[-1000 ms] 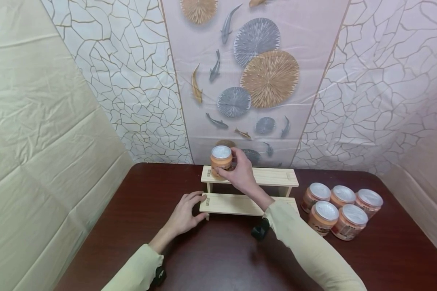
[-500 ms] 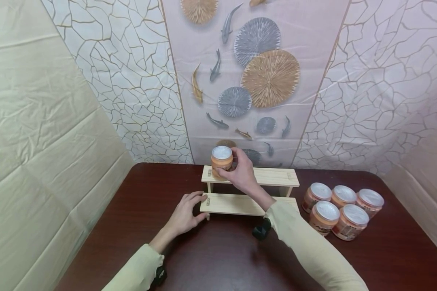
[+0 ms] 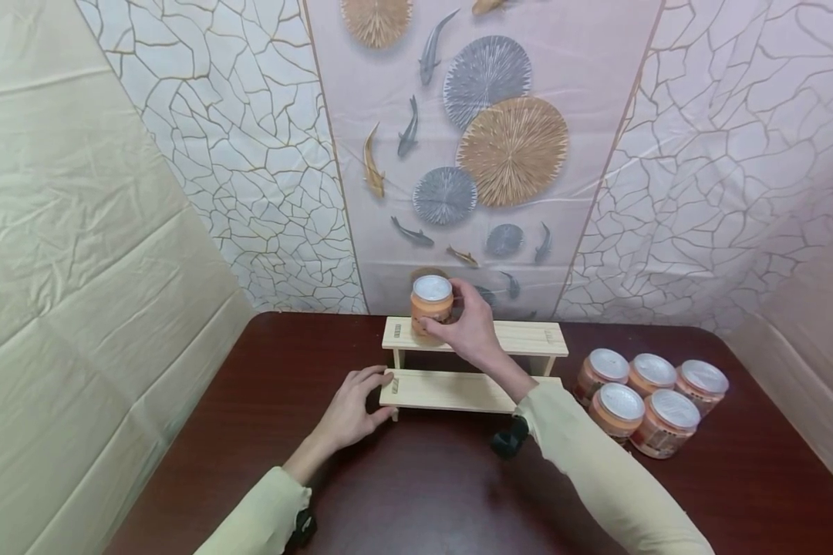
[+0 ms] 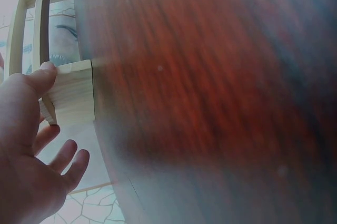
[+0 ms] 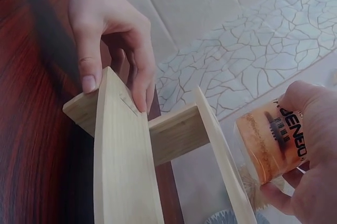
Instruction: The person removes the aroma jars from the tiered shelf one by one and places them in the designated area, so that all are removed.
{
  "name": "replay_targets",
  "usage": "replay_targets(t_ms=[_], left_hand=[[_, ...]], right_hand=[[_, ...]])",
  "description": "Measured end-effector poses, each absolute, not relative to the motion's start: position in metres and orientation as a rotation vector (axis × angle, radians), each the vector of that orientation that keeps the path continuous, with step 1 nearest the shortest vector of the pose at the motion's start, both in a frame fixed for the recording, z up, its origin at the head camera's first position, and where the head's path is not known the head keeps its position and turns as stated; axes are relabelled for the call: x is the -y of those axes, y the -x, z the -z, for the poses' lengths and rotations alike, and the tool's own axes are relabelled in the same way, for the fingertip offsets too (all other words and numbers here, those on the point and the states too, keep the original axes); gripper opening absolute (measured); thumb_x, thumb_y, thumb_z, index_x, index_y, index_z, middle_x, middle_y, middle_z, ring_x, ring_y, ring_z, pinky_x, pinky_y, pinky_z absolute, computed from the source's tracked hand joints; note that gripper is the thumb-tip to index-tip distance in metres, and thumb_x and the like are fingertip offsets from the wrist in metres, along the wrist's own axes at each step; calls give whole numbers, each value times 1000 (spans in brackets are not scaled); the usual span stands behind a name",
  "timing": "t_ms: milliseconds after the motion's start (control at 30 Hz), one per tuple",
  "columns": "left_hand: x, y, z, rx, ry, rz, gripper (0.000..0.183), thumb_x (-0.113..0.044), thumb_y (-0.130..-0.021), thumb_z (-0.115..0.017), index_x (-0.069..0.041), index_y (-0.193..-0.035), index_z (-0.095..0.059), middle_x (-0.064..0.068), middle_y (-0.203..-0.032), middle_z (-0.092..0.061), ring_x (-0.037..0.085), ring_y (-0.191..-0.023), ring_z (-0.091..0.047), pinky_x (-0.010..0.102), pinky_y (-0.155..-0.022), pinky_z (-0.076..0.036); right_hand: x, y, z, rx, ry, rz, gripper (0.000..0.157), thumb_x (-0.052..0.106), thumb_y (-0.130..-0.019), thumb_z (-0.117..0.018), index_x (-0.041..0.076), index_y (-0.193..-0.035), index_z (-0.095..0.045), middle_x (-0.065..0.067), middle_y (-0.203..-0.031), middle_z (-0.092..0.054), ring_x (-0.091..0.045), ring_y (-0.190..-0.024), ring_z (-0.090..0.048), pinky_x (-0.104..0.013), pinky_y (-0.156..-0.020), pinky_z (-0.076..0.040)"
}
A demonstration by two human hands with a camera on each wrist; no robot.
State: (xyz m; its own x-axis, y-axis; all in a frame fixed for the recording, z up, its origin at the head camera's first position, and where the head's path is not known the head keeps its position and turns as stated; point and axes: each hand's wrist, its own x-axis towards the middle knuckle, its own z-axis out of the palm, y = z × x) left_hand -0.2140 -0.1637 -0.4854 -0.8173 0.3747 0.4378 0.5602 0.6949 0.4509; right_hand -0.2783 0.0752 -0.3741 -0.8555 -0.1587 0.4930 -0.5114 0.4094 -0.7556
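Observation:
My right hand [image 3: 468,324] grips an orange jar [image 3: 431,304] with a silvery top, thumb on one side and fingers on the other. The jar is upright over the left part of the upper tier of a two-tier wooden rack [image 3: 451,391]. In the right wrist view, a narrow gap shows between the jar's [image 5: 271,139] base and the upper board [image 5: 224,155]. My left hand [image 3: 350,405] holds the left end of the lower tier, its thumb at the front and its index finger at the board's end. The other left fingers extend loosely in the left wrist view.
Several similar jars [image 3: 673,424] stand grouped on the dark wooden table [image 3: 416,493], right of the rack. A patterned cloth backdrop [image 3: 284,154] rises behind the table. Pale cloth walls [image 3: 76,308] flank it on both sides.
My right hand and the jar have shifted slightly to the right along the upper tier. The left hand stays at the end of the lower tier.

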Motion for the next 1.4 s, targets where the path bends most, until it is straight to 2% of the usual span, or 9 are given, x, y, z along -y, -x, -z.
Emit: replay_targets(t_ms=[500, 1167, 1400], left_hand=[[163, 213, 487, 2565, 737, 813, 53, -22, -80, -86, -1, -125, -67, 17, -134, -59, 37, -117, -54, 52, -96, -46], [163, 213, 487, 2562, 751, 834, 54, -20, -80, -86, 0, -126, -66, 18, -135, -58, 37, -116, -54, 52, -96, -45], [163, 213, 487, 2553, 750, 834, 54, -21, -79, -86, -1, -126, -66, 18, -135, -59, 37, -116, -54, 51, -96, -45]], right_hand=[[-99, 273, 367, 2340, -546, -1456, 69, 14, -76, -87, -2, -133, -51, -18, -120, -59, -31, -108, -57, -45, -82, -53], [-138, 259, 357, 2318, -543, -1351, 73, 12, -76, -87, -5, -136, -49, -21, -119, -60, -36, -103, -61, -48, -78, -54], [-152, 253, 354, 2342, -506, -1341, 72, 13, -76, -87, -3, -136, -50, -20, -118, -59, -34, -103, -60, -49, -80, -53]])
